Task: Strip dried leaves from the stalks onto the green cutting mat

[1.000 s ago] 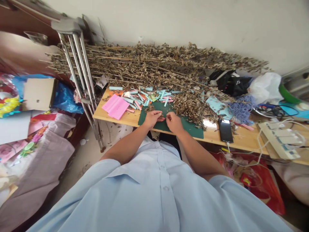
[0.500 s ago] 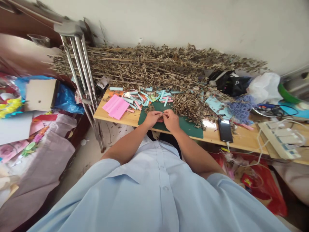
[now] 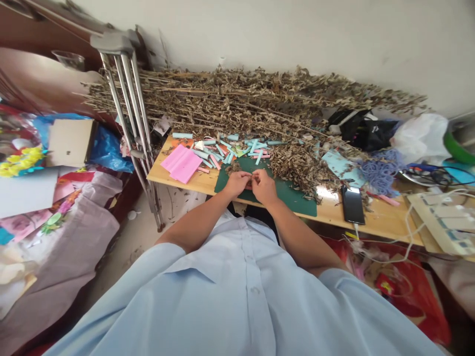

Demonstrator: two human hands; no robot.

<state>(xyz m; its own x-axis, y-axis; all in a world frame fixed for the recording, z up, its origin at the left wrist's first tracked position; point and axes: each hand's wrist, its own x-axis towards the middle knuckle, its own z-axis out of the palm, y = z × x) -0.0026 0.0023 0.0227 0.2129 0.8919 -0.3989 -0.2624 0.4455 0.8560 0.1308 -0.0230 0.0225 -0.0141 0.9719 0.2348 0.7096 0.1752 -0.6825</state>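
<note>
My left hand (image 3: 238,184) and my right hand (image 3: 263,186) meet over the dark green cutting mat (image 3: 297,202), fingertips pinched close together. Between them shows a small bit of pink paper (image 3: 250,185), mostly hidden by the fingers; its exact shape is hard to make out. Just beyond my left hand lies a small clump of dried leaves (image 3: 233,167). A larger heap of crumbled dried leaves (image 3: 297,165) rests to the right of my right hand. Short blue and pink paper rolls (image 3: 226,151) are scattered behind the hands, beside pink paper sheets (image 3: 181,164).
Long dried leafy stalks (image 3: 222,99) line the wall behind the wooden table (image 3: 159,170). Metal crutches (image 3: 129,99) lean at the left. On the right are a phone (image 3: 353,205) with a cable, purple yarn (image 3: 382,170), blue paper (image 3: 343,167) and a power strip (image 3: 441,217).
The view has swung slightly left, so the table things appear shifted right. My hands stay together over the mat, with the fingertips moving only slightly.
</note>
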